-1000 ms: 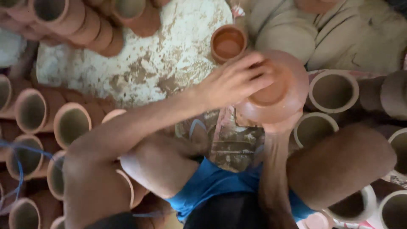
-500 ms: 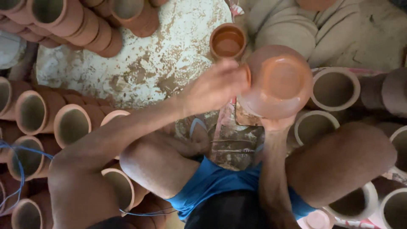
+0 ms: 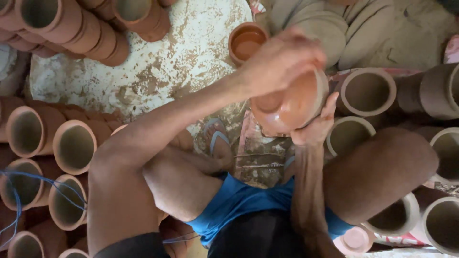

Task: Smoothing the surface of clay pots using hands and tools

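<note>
I sit on the ground with knees apart, holding a wet, orange-brown clay pot point(image 3: 291, 107) in front of me. My right hand point(image 3: 316, 128) cups it from underneath, fingers up its right side. My left hand point(image 3: 282, 59) lies over the top of the pot, covering its mouth and rim. The pot is tilted and glossy with slip. Just beyond it stands a small clay bowl point(image 3: 246, 42) holding reddish-brown liquid.
Rows of reddish clay pots point(image 3: 71, 145) lie on their sides at my left and at the top left point(image 3: 71, 28). Paler unfinished pots point(image 3: 366, 91) crowd the right. A stained white slab point(image 3: 181, 57) lies ahead, grey clay discs point(image 3: 334, 28) beyond. A blue sandal point(image 3: 217, 141) shows between my legs.
The pot has tipped and turned in my hands. My left hand moved from its left side up over the top, now hiding the mouth.
</note>
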